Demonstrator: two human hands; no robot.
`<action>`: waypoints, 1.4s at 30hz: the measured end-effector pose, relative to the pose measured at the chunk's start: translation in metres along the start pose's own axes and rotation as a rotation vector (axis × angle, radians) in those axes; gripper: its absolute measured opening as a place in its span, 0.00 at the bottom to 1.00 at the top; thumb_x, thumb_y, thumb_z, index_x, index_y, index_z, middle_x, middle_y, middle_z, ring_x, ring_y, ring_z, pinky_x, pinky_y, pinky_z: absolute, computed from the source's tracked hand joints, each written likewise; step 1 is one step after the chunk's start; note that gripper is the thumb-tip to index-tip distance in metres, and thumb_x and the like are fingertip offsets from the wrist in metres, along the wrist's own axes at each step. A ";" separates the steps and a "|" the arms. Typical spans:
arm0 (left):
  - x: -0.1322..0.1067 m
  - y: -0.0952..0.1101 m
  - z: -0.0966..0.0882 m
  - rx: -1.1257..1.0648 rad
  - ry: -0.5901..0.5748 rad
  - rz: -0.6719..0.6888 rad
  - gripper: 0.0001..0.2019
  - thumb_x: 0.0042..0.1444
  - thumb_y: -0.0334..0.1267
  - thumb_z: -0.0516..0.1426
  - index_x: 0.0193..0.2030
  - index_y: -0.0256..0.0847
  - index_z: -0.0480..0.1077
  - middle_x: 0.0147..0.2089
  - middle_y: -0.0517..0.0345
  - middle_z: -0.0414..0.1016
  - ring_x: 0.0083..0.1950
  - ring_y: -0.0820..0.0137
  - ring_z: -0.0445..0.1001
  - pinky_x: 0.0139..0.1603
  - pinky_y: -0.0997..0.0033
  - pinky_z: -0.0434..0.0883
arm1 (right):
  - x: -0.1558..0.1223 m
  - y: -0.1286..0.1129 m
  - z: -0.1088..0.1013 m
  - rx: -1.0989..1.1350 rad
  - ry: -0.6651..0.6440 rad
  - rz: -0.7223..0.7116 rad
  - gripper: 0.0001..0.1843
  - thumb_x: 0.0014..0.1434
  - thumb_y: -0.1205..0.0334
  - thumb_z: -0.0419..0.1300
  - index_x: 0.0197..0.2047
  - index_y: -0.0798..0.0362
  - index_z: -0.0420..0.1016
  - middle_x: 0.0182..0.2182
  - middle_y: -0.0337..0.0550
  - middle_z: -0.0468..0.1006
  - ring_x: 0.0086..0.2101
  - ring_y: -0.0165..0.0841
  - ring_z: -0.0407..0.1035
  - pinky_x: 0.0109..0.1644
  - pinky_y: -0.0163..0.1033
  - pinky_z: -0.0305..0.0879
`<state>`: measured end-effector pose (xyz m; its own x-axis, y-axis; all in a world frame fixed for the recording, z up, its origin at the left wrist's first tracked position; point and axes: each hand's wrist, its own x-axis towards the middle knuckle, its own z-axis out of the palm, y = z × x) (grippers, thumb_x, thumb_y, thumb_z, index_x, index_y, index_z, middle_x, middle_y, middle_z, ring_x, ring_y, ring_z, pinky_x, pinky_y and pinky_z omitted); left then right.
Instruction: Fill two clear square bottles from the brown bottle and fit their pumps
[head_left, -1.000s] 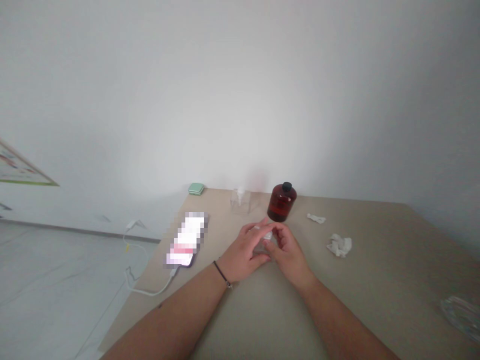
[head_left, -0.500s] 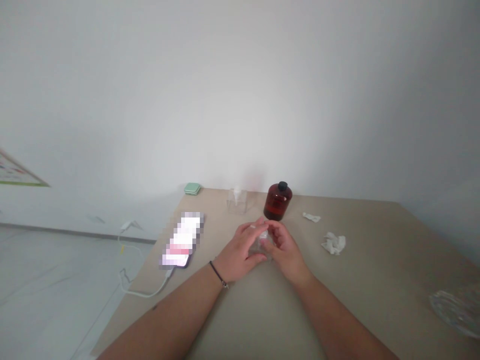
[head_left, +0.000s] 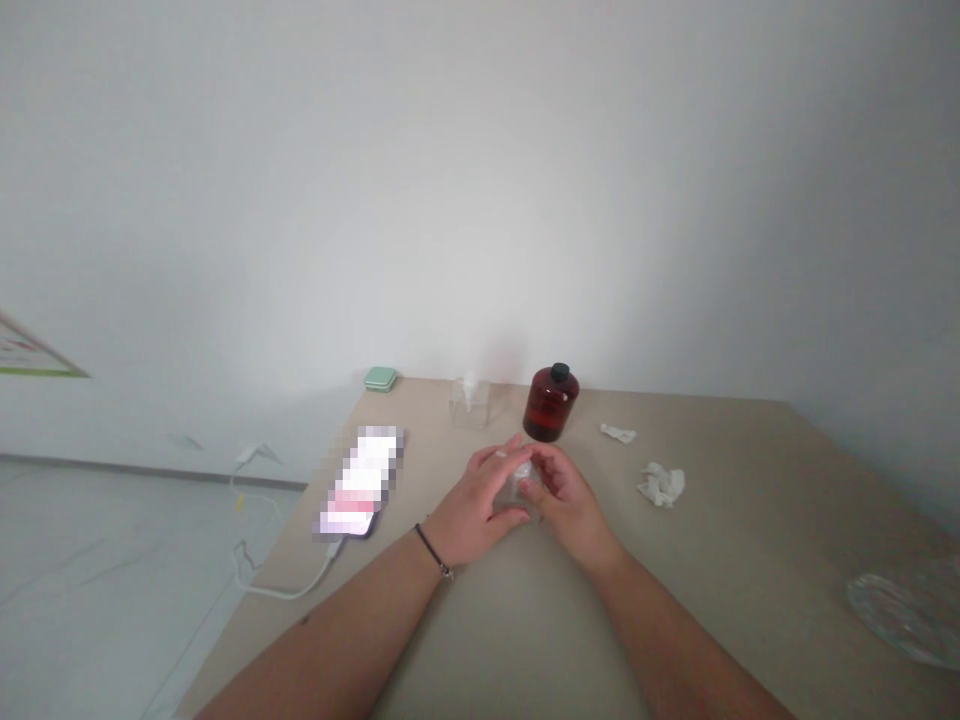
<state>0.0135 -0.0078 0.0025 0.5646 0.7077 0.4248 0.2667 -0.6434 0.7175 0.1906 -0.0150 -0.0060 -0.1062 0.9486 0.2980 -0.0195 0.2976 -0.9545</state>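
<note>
A small clear square container (head_left: 507, 497) with a whitish top stands on the table between my hands. My left hand (head_left: 474, 508) is wrapped round its left side, thumb along the near face and fingers over the upper edge. From the right, my right hand (head_left: 568, 508) grips the container, with its thumb close to the whitish top. My fingers hide much of the container. Behind my hands stands a dark red bottle (head_left: 550, 405) with a black cap. A similar clear container (head_left: 469, 405) with a white pointed top is at the back, further left.
A phone (head_left: 361, 482) on a white charging cable (head_left: 289, 595) lies to the left. At the back left corner sits a green case (head_left: 380, 379). Crumpled tissue (head_left: 663, 485) and a smaller piece (head_left: 619, 433) lie right. A transparent plastic object (head_left: 904, 615) is near the right edge.
The whole view has shifted slightly. Both hands stay round the clear container, and a little more of its whitish top shows between them.
</note>
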 end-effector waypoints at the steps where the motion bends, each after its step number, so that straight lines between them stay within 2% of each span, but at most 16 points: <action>1: 0.000 0.000 0.000 -0.001 -0.002 0.001 0.36 0.58 0.34 0.62 0.71 0.50 0.51 0.74 0.47 0.52 0.72 0.56 0.53 0.70 0.42 0.56 | -0.001 -0.001 -0.002 0.000 -0.005 0.015 0.19 0.58 0.49 0.65 0.50 0.45 0.71 0.49 0.45 0.77 0.53 0.41 0.69 0.61 0.51 0.64; 4: 0.000 0.000 0.000 0.004 -0.007 0.003 0.37 0.58 0.34 0.62 0.71 0.49 0.51 0.74 0.46 0.52 0.72 0.55 0.53 0.70 0.42 0.56 | -0.001 0.000 -0.005 0.009 -0.024 0.021 0.18 0.59 0.48 0.63 0.51 0.44 0.71 0.50 0.45 0.76 0.53 0.41 0.69 0.61 0.52 0.63; 9: 0.000 0.001 -0.001 0.023 -0.006 0.014 0.36 0.59 0.35 0.61 0.71 0.48 0.50 0.74 0.45 0.51 0.72 0.55 0.53 0.70 0.42 0.56 | 0.001 0.004 -0.001 -0.021 -0.012 -0.039 0.21 0.56 0.53 0.68 0.51 0.45 0.70 0.52 0.44 0.76 0.55 0.40 0.69 0.64 0.52 0.60; 15: -0.001 0.001 -0.001 0.024 -0.018 0.010 0.36 0.59 0.35 0.61 0.71 0.50 0.50 0.74 0.46 0.51 0.72 0.55 0.52 0.70 0.41 0.55 | -0.002 0.002 -0.005 -0.007 -0.018 0.007 0.16 0.60 0.50 0.63 0.50 0.45 0.72 0.49 0.44 0.77 0.53 0.40 0.70 0.61 0.51 0.63; 21: 0.000 0.001 0.000 0.019 -0.014 0.011 0.36 0.60 0.35 0.61 0.72 0.49 0.49 0.74 0.46 0.51 0.72 0.55 0.52 0.71 0.40 0.54 | 0.001 0.003 0.000 -0.007 -0.009 -0.044 0.20 0.55 0.53 0.68 0.51 0.44 0.71 0.51 0.44 0.77 0.54 0.40 0.69 0.63 0.52 0.61; 27: 0.000 0.002 0.000 0.013 -0.012 0.001 0.37 0.59 0.35 0.61 0.71 0.50 0.49 0.74 0.46 0.51 0.72 0.54 0.52 0.70 0.38 0.55 | -0.001 0.001 -0.004 -0.005 -0.029 -0.002 0.18 0.59 0.49 0.64 0.50 0.45 0.72 0.50 0.45 0.77 0.52 0.41 0.71 0.60 0.51 0.65; 33: 0.000 0.001 0.001 -0.002 -0.001 0.012 0.38 0.58 0.34 0.62 0.71 0.49 0.49 0.74 0.45 0.52 0.72 0.55 0.53 0.70 0.41 0.56 | 0.002 0.004 -0.001 -0.023 -0.011 -0.045 0.22 0.56 0.53 0.68 0.52 0.45 0.71 0.52 0.45 0.76 0.54 0.41 0.69 0.63 0.52 0.61; 42: 0.000 0.002 0.000 -0.001 -0.004 0.006 0.38 0.58 0.34 0.62 0.71 0.50 0.49 0.74 0.46 0.51 0.71 0.54 0.53 0.69 0.39 0.55 | 0.000 0.001 -0.005 -0.003 -0.050 -0.008 0.19 0.59 0.49 0.64 0.52 0.45 0.72 0.51 0.45 0.77 0.54 0.41 0.70 0.62 0.52 0.63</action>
<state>0.0141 -0.0092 0.0039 0.5693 0.7028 0.4265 0.2626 -0.6471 0.7158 0.1954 -0.0144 -0.0069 -0.1552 0.9397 0.3049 -0.0180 0.3059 -0.9519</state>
